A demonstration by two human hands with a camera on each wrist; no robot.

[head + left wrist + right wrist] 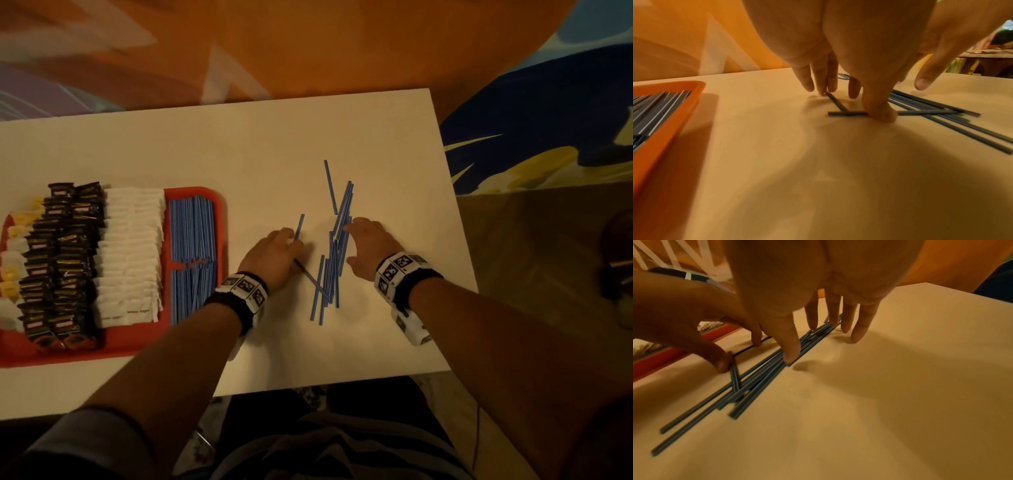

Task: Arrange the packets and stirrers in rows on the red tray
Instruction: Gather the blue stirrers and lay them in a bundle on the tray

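The red tray (137,346) at the left holds rows of yellow-and-white packets (13,260), black packets (65,260), white packets (130,260) and blue stirrers (193,257). A loose pile of blue stirrers (330,270) lies on the white table (274,144) to the tray's right. My left hand (291,245) is just left of the pile, with its fingertips on one stirrer (835,102) and its thumb pressing another (849,113) flat. My right hand (349,245) rests on the pile's right side, its straight, spread fingers (859,331) touching the stirrers (756,382).
The tray's right rim (674,116) lies a hand's width left of my left hand. The table's right edge (459,246) is close beyond my right hand, and its front edge (308,383) runs near my body. A patterned orange and blue floor (342,51) surrounds the table.
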